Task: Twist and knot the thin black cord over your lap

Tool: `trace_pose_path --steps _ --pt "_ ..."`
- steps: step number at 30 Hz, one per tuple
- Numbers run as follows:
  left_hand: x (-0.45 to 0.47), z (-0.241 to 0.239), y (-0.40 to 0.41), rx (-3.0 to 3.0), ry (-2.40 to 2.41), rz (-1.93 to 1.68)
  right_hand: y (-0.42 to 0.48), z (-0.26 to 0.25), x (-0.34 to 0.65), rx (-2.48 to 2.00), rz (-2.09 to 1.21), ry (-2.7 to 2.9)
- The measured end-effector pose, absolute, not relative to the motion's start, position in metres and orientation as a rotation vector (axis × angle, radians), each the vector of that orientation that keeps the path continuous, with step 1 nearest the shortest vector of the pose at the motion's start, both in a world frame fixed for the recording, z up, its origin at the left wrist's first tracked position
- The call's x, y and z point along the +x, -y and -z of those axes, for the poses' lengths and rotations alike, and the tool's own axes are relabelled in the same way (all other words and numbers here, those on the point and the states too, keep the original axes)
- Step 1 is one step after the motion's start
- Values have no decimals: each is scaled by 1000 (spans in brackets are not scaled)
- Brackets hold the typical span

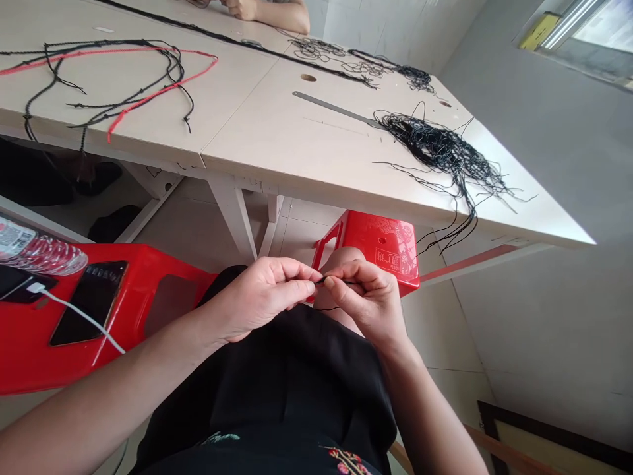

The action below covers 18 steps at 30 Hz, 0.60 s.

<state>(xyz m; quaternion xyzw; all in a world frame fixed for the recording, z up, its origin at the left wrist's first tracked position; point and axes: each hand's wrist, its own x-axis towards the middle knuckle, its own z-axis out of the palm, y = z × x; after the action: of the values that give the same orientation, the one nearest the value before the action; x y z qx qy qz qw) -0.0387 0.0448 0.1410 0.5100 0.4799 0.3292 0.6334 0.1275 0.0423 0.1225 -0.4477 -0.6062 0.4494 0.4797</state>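
Note:
Above my lap, my left hand (277,290) and my right hand (366,290) meet, each pinching a thin black cord (321,280). Only a short dark stretch shows between the fingertips, and a loose strand of it hangs below my right fingers. The rest of the cord is hidden by my hands. On the table in front lies a tangled bundle of thin black cords (440,148), some strands drooping over the near edge. Farther left on the table are braided black cords (133,99) and a red cord (163,92).
A flat metal strip (331,107) lies on the pale table (277,145), partly under the bundle. A red stool (380,244) stands below it. Left of me, another red stool (30,356) bears a phone (89,300) and a plastic bottle (44,251). Another person's forearm (281,14) rests across the table.

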Motion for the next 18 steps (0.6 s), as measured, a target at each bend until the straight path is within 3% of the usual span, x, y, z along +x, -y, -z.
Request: trace_pose_path --steps 18 --pt "-37 -140 -44 1809 -1212 -941 -37 -125 134 -1096 -1135 1690"
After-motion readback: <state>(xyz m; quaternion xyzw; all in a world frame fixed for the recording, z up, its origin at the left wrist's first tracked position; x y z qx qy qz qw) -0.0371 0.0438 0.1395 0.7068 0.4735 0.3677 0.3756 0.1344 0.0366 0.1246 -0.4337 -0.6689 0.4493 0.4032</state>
